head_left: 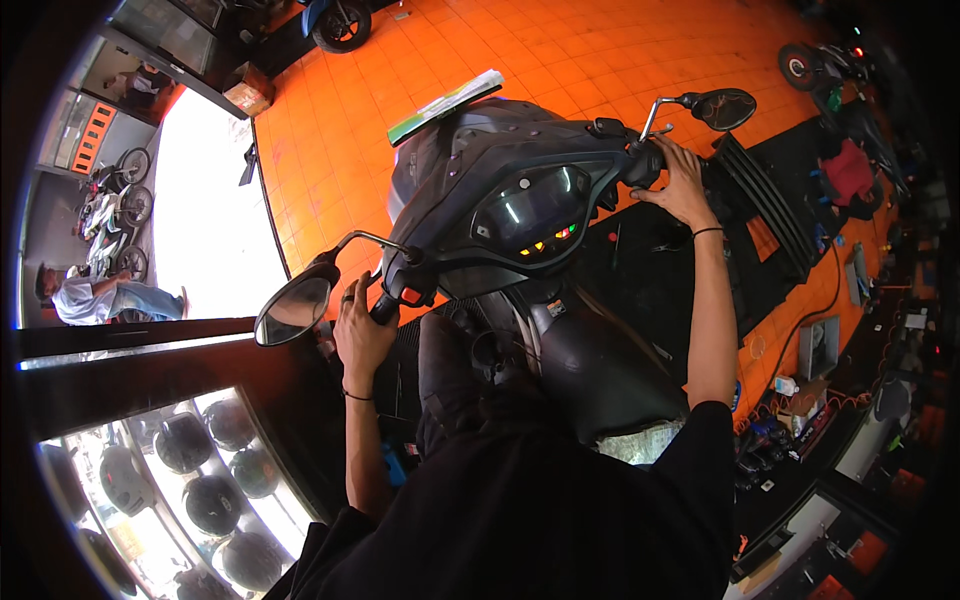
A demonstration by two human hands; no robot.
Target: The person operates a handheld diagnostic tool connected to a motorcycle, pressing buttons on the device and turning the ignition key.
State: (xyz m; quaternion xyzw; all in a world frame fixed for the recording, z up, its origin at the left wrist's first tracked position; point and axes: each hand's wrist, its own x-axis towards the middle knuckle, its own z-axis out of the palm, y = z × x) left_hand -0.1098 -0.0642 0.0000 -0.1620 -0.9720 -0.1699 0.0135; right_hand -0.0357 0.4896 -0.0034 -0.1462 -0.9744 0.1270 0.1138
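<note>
A dark scooter stands in front of me, and I am astride its black seat. My left hand wraps the left handlebar grip, fingers reaching toward the lever. On the other side, my right hand curves around the right handlebar grip, thumb on the near side. Its palm side is hidden. Amber and green lights glow along the lower edge of the instrument panel. A round mirror rises on each side, the left mirror and the right mirror.
Orange tiles cover the floor ahead. A slatted black stand is at the right, near a person in a red top. Helmets fill a lit case at lower left. Another person sits by the doorway beside parked motorcycles.
</note>
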